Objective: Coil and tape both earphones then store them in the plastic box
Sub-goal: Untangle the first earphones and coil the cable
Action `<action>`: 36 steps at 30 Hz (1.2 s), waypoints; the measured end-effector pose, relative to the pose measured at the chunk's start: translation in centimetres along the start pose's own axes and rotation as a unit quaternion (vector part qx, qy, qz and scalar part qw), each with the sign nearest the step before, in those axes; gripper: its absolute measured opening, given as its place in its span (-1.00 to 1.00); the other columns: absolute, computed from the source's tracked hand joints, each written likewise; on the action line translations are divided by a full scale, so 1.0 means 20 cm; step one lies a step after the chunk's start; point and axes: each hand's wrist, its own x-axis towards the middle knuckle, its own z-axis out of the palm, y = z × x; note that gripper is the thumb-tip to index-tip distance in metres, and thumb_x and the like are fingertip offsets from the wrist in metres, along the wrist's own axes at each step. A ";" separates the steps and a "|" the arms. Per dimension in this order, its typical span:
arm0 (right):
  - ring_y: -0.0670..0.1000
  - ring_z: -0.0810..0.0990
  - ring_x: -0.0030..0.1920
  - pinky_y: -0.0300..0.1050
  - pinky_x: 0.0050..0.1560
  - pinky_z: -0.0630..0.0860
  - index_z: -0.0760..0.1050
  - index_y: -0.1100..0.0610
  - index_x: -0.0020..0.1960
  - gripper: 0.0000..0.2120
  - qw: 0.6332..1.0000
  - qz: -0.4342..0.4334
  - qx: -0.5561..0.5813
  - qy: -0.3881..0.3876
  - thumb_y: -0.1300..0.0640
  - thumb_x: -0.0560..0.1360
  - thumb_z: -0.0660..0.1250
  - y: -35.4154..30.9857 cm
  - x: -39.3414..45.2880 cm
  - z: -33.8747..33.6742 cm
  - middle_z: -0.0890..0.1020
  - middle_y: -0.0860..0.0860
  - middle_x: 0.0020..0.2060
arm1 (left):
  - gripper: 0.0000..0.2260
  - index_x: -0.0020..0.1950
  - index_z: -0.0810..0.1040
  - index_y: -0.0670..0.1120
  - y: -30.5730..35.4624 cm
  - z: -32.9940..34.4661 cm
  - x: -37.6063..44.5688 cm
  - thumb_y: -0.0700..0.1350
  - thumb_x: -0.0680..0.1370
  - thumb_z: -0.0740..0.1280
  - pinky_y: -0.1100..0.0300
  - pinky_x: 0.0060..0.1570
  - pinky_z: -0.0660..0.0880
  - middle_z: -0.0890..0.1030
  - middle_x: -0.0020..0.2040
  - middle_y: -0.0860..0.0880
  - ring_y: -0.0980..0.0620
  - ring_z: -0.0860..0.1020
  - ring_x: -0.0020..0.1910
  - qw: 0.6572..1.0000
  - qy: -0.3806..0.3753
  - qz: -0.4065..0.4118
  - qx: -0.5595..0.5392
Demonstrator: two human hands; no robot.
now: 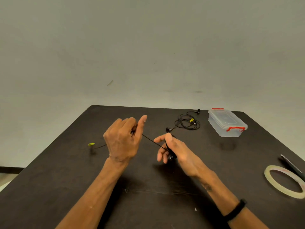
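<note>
Earphone cord point(154, 142) taut between left hand point(123, 138) and right hand point(171, 148), both grips pinching it.

Black earphone cable point(153, 142) stretched between left hand point(123, 139) and right hand point(171, 147); yellow-green tag point(91, 144) on its tail at 9 o'clock. Second earphone point(187, 123) black, small yellow tag, at 1 o'clock. Plastic box point(227, 123) clear, lid clear, red clips, at 2 o'clock. Tape roll point(284, 180) pale translucent yellowish, at 4 o'clock. Table point(66, 179) matt black, plain. Wall point(148, 47) grey-green, few dark scuffs. Black band point(235, 210) on right wrist.
</note>
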 end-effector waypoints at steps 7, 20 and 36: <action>0.05 0.37 -0.37 -0.05 -0.21 0.31 0.53 0.30 0.03 0.02 0.937 0.090 0.193 -0.277 -0.68 0.39 -0.04 -0.08 0.00 0.02 0.52 0.16 -0.33 | -0.50 -0.40 0.34 -0.07 -0.01 0.01 0.00 0.08 0.67 0.37 0.04 -0.53 0.21 0.30 -0.50 0.05 0.02 0.26 -0.53 0.996 -0.006 -0.045 -0.074; 0.28 0.64 0.02 0.23 0.23 0.42 0.48 0.43 0.26 0.20 0.752 -0.033 0.599 -0.275 -0.71 0.36 0.01 -0.10 -0.02 -0.06 0.63 0.39 0.05 | -0.68 -0.34 0.49 -0.05 0.18 0.09 -0.23 0.13 0.42 0.12 -0.03 -0.31 0.53 0.57 -0.40 -0.11 -0.24 0.62 -0.32 0.895 -0.333 -0.139 -0.263; 0.33 0.46 0.48 0.22 0.62 0.13 0.28 0.34 0.56 0.10 0.824 -0.086 0.552 0.096 -0.60 0.48 -0.04 -0.04 0.02 -0.21 0.49 0.36 0.43 | -0.52 -0.37 0.22 0.01 0.33 0.01 -0.22 0.09 0.72 0.23 0.10 -0.47 0.28 0.24 -0.48 0.11 0.04 0.23 -0.50 0.931 -0.280 0.089 -0.219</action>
